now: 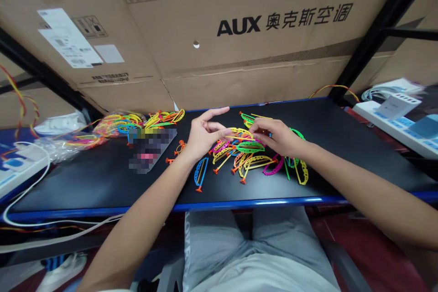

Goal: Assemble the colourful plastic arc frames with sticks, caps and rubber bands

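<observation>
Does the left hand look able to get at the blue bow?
Probably yes: the left hand sits just above the blue bow, and only the black tabletop lies between them, with no other piece in the way.

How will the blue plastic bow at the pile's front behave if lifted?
The blue plastic bow is probably light and somewhat springy, judging by its thin curved frame. Its curved edge may let it rock or slide when pushed.

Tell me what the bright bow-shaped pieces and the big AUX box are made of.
The bow-shaped pieces look like moulded plastic: glossy, vivid colours and thin, even strips. The AUX box looks like corrugated cardboard: matte brown, with creased panels and printed lettering.
</observation>
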`<action>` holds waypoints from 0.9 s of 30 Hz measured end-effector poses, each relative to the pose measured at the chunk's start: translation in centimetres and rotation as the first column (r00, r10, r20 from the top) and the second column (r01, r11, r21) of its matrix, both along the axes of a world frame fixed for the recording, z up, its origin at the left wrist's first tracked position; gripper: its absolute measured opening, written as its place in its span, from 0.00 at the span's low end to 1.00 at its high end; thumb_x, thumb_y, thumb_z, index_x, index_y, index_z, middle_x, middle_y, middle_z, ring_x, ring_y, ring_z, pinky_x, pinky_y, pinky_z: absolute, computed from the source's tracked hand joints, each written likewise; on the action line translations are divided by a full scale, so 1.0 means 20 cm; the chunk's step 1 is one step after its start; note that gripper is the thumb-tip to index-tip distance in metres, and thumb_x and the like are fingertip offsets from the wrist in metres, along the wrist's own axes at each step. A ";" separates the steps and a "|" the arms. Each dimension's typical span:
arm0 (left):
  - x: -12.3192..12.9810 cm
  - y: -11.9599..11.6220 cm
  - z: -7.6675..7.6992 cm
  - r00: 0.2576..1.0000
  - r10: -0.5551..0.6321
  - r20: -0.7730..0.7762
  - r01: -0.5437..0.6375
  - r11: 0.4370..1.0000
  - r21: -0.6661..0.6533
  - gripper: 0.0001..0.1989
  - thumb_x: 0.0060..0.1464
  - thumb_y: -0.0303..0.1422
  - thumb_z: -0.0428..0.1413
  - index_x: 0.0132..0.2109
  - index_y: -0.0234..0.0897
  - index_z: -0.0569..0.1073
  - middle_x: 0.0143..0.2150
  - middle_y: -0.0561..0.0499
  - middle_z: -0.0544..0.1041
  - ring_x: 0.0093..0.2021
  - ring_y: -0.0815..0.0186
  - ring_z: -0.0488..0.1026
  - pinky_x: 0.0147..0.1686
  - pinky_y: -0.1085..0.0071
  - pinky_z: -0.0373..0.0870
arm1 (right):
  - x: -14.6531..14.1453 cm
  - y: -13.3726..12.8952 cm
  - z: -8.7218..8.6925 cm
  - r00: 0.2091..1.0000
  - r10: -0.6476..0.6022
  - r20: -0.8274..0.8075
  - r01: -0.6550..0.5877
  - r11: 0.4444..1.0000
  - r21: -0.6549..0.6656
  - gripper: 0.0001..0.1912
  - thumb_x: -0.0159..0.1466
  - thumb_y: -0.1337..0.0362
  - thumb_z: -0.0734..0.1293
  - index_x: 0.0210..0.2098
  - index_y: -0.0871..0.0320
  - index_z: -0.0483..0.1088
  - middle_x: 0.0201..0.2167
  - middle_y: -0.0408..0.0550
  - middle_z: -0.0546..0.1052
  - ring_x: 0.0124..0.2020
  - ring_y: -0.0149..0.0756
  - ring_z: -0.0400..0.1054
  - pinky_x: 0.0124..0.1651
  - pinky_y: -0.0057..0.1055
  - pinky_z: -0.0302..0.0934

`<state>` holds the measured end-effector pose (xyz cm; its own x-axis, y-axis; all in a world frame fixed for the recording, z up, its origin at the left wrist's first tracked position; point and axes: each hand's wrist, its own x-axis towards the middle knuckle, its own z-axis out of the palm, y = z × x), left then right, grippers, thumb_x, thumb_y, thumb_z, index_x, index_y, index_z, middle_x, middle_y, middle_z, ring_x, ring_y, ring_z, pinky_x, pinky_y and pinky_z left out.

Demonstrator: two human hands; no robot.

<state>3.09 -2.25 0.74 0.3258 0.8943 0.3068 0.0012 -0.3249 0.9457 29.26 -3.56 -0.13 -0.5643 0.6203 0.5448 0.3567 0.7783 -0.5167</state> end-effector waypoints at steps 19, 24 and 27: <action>0.00 0.02 -0.02 0.997 0.063 0.039 -0.062 0.998 -0.021 0.43 0.51 0.40 0.72 0.71 0.36 0.68 0.33 0.49 0.86 0.32 0.57 0.86 0.35 0.66 0.85 | 0.01 0.02 0.01 0.999 0.001 -0.037 -0.003 0.997 -0.074 0.08 0.73 0.62 0.67 0.36 0.55 0.74 0.32 0.44 0.76 0.31 0.32 0.67 0.36 0.33 0.61; 0.02 0.02 -0.04 0.997 0.041 0.066 -0.037 0.998 -0.059 0.46 0.50 0.40 0.73 0.72 0.35 0.66 0.32 0.49 0.86 0.32 0.57 0.87 0.35 0.66 0.85 | 0.01 0.02 0.00 0.999 0.022 -0.032 -0.025 0.996 -0.080 0.07 0.72 0.64 0.67 0.36 0.56 0.73 0.31 0.44 0.75 0.30 0.31 0.66 0.35 0.32 0.60; 0.02 0.02 -0.05 0.999 0.021 0.050 -0.017 0.997 -0.070 0.46 0.50 0.41 0.73 0.72 0.35 0.66 0.32 0.49 0.85 0.32 0.56 0.87 0.35 0.66 0.86 | 0.01 0.02 0.00 0.999 0.040 -0.017 -0.041 0.997 -0.066 0.07 0.71 0.66 0.66 0.35 0.55 0.73 0.30 0.43 0.75 0.30 0.31 0.65 0.34 0.31 0.60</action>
